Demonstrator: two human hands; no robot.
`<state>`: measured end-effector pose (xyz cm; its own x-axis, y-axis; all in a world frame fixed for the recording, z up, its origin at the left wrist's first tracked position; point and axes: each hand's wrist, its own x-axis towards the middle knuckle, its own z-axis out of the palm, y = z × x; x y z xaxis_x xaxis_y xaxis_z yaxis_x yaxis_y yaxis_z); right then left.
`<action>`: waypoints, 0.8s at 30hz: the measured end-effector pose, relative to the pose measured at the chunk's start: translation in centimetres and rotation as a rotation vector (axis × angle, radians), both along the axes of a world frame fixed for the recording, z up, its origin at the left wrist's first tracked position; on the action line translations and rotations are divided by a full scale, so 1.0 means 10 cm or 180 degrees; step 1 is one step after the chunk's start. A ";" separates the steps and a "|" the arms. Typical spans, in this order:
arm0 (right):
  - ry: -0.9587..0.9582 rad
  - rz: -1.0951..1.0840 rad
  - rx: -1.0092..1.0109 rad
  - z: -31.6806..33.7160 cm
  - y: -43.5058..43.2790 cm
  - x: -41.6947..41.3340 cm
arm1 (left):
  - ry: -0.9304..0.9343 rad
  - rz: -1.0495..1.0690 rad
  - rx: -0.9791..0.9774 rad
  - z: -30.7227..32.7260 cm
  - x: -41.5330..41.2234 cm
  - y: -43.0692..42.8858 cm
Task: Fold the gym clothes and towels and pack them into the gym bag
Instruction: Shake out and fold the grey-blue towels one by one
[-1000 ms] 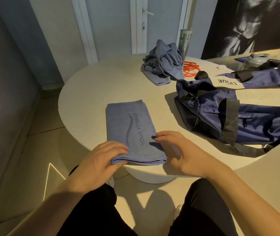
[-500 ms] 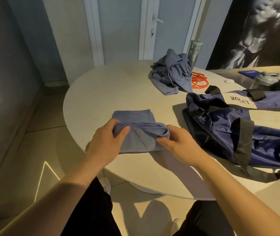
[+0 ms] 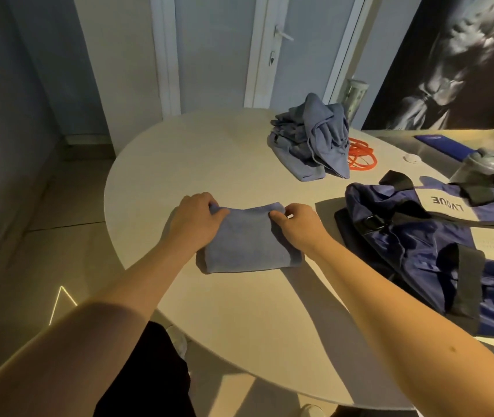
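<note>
A blue towel (image 3: 247, 243) lies folded into a small square on the round white table (image 3: 197, 152). My left hand (image 3: 197, 219) pinches its far left corner. My right hand (image 3: 296, 227) pinches its far right corner. Both hands press the folded edge down onto the layer below. A navy gym bag (image 3: 426, 251) marked LVQUE lies on its side to the right, about a hand's width from the towel. A crumpled heap of blue-grey clothes (image 3: 311, 139) sits at the far side of the table.
An orange resistance band (image 3: 361, 158) lies just behind the heap. A grey bottle (image 3: 480, 167) stands behind the bag, and a tall shaker (image 3: 354, 97) at the table's back edge. The table's near rim is close to my legs.
Both hands lifted the near end of the long towel and carried it away from me onto the far end, halving its length. The view moved closer over the table.
</note>
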<state>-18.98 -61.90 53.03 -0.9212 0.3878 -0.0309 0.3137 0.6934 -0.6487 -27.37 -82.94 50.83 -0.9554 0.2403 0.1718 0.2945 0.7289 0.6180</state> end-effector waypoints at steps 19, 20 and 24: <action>0.0086 0.1177 0.1317 -0.34 -0.19 0.11 | 0.0344 -0.1051 -0.1313 -0.20 0.33 0.03; 0.0025 0.1162 0.1279 -0.33 -0.20 0.12 | 0.0291 -0.1047 -0.1287 -0.21 0.33 0.03; -0.0155 0.1171 0.1063 -0.23 -0.24 0.18 | 0.0311 -0.1044 -0.1347 -0.16 0.35 0.05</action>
